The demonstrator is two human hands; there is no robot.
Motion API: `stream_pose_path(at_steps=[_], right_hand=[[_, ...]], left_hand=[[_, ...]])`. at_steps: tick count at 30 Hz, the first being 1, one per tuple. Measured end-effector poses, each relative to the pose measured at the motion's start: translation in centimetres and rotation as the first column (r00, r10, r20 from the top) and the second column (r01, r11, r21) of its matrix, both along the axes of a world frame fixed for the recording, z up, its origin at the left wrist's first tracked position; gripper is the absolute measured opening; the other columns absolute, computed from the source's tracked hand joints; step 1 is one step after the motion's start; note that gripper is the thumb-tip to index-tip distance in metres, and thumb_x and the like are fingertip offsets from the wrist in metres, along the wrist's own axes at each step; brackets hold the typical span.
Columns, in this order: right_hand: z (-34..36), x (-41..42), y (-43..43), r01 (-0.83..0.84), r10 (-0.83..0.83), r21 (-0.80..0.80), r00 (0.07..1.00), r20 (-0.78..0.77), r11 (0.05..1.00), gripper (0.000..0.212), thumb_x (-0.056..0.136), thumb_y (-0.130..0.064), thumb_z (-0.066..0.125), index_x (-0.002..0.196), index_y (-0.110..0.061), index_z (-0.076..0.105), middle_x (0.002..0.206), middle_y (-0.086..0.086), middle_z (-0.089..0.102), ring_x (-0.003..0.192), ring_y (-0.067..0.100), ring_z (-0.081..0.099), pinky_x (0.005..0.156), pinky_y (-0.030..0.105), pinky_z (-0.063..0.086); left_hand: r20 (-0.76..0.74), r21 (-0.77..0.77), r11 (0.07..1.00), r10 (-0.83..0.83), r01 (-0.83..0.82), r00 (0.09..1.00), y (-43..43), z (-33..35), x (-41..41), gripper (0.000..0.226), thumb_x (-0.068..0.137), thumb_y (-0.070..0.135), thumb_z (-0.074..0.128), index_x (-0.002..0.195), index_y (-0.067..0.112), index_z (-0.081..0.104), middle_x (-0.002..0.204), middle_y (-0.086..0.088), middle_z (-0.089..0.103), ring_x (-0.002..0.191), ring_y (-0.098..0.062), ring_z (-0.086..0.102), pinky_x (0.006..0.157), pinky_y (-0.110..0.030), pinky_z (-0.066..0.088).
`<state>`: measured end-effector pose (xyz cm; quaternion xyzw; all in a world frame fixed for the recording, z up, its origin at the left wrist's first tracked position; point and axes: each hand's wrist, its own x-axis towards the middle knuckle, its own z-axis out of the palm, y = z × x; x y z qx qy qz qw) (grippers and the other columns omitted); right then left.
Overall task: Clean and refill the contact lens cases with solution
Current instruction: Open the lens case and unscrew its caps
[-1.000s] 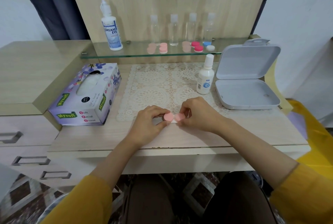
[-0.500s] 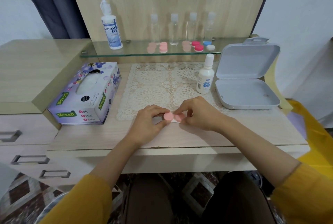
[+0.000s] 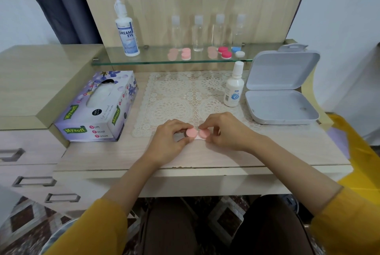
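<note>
Pink contact lens case (image 3: 198, 136) lies on the counter (image 3: 226, 157) at the near edge of the lace mat (image 3: 185, 98), between my two hands. My left hand (image 3: 168, 141) pinches the left cap (image 3: 191, 132) with curled fingers. My right hand (image 3: 224, 131) pinches the right cap (image 3: 204, 133) the same way. My fingers cover most of the base, so only a pale strip shows, and I cannot tell whether either cap is loose. A small solution bottle (image 3: 234, 88) stands just beside an open grey box (image 3: 281, 109). On the glass shelf (image 3: 156, 58), the four clear bottles (image 3: 198, 33) look faint against the wood. The pale cases (image 3: 172, 54) before them are blurred.
</note>
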<state>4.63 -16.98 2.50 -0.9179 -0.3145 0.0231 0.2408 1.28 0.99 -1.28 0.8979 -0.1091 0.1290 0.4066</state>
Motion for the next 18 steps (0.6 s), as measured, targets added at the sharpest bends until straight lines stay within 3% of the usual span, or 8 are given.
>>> stream_pose_path(at_steps=[3, 7, 13, 18], right_hand=[[-0.1, 0.17, 0.0, -0.009, 0.01, -0.025, 1.0, 0.018, 1.0, 0.03, 0.077, -0.006, 0.065, 0.106, -0.011, 0.07, 0.094, 0.007, 0.066, 0.071, 0.009, 0.044, 0.063, 0.019, 0.032], [-0.01, 0.26, 0.18, 0.012, -0.011, -0.023, 0.999, 0.044, 1.0, 0.016, 0.074, -0.013, 0.07, 0.089, -0.006, 0.072, 0.083, 0.007, 0.065, 0.068, 0.013, 0.048, 0.062, 0.024, 0.04], [-0.57, -0.08, 0.36, 0.002, -0.002, 0.004, 0.998, 0.066, 1.0, 0.018, 0.072, -0.018, 0.074, 0.086, -0.006, 0.07, 0.077, -0.001, 0.057, 0.065, 0.012, 0.048, 0.062, 0.023, 0.04], [-0.44, -0.31, 0.24, -0.043, 0.041, 0.028, 0.997, 0.061, 0.999, 0.021, 0.079, -0.009, 0.064, 0.099, -0.01, 0.07, 0.09, 0.001, 0.062, 0.067, 0.009, 0.05, 0.061, 0.006, 0.035]], left_hand=[[-0.004, 0.0, 1.0, 0.004, -0.004, 1.0, -0.06, 0.06, -0.03, 0.027, 0.075, 0.011, 0.074, 0.101, 0.013, 0.07, 0.096, 0.003, 0.065, 0.094, -0.011, 0.059, 0.091, -0.027, 0.045], [-0.009, -0.004, 1.0, 0.0, 0.0, 1.0, -0.05, 0.16, -0.12, 0.026, 0.075, 0.009, 0.074, 0.1, 0.014, 0.07, 0.094, 0.006, 0.063, 0.092, -0.009, 0.059, 0.09, -0.02, 0.045], [0.002, 0.016, 1.0, -0.023, 0.023, 1.0, 0.13, -0.04, 0.0, 0.027, 0.076, 0.007, 0.072, 0.102, 0.013, 0.069, 0.097, 0.001, 0.064, 0.091, -0.004, 0.056, 0.086, -0.007, 0.039], [0.03, 0.051, 0.998, -0.021, 0.02, 0.999, 0.23, -0.13, 0.04, 0.025, 0.077, 0.009, 0.072, 0.102, 0.013, 0.07, 0.098, 0.002, 0.066, 0.096, -0.012, 0.057, 0.088, -0.016, 0.039]])
